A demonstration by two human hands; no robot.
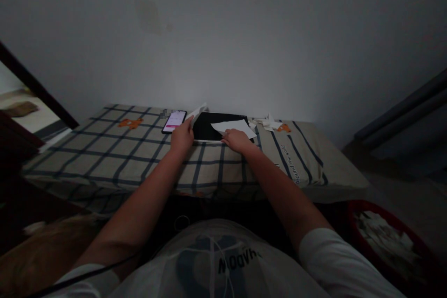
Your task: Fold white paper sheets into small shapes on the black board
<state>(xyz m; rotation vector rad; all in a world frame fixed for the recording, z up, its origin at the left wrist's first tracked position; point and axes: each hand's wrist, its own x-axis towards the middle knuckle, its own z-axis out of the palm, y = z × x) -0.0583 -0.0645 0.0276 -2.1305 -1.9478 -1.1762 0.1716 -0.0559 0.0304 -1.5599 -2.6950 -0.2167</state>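
Note:
My left hand (182,136) is closed on a piece of white paper (197,111) that tilts up from the fingers. My right hand (236,139) has its fingers closed on the near edge of another white sheet of paper (239,126). Both hands are over a flat black board or folder (206,125), which lies on the checked cloth. Left of my left hand, a phone (174,121) with a lit screen lies face up. Several torn or crumpled white paper scraps (268,123) are to the right of the black board.
A checked cloth (104,149) covers the low table or bed against the wall. At the lower right stands a red basket (354,209) full of white paper pieces. Something furry and tan (52,251) is on the floor at lower left. Grey curtains (408,121) hang at right.

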